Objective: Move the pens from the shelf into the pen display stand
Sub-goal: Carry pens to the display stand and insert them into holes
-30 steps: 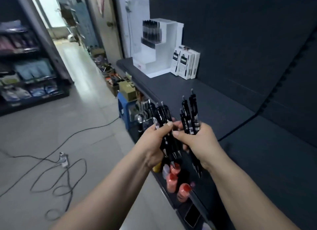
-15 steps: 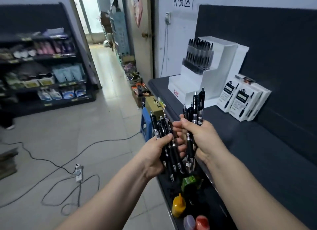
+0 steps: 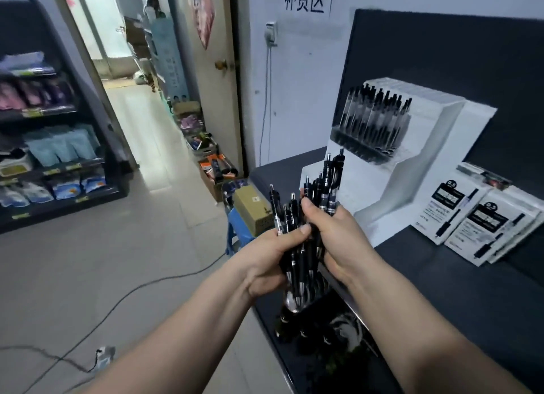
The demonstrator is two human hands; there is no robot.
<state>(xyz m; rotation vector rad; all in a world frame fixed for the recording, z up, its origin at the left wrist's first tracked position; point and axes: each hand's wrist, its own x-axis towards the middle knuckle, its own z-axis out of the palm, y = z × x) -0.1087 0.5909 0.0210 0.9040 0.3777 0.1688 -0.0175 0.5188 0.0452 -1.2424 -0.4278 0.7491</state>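
My left hand (image 3: 266, 259) and my right hand (image 3: 341, 240) both grip a bunch of several black pens (image 3: 319, 193), held upright in front of the shelf's left end. Their clicker ends point up and their tips stick out below my fingers. The white stepped pen display stand (image 3: 412, 170) sits on the dark shelf (image 3: 456, 290) just behind and to the right of my hands. Its top tier holds a row of several black pens (image 3: 374, 120); the lower steps show bare white.
White pen boxes (image 3: 485, 220) lean on the shelf right of the stand. A blue stool with a cardboard box (image 3: 250, 208) stands on the floor to the left, cables (image 3: 123, 302) trail across the tiles, and a goods rack (image 3: 53, 134) fills the far left.
I have come closer to the stand, which now looms larger just behind my hands. The two bunches of pens, held apart before, have been brought together into one.
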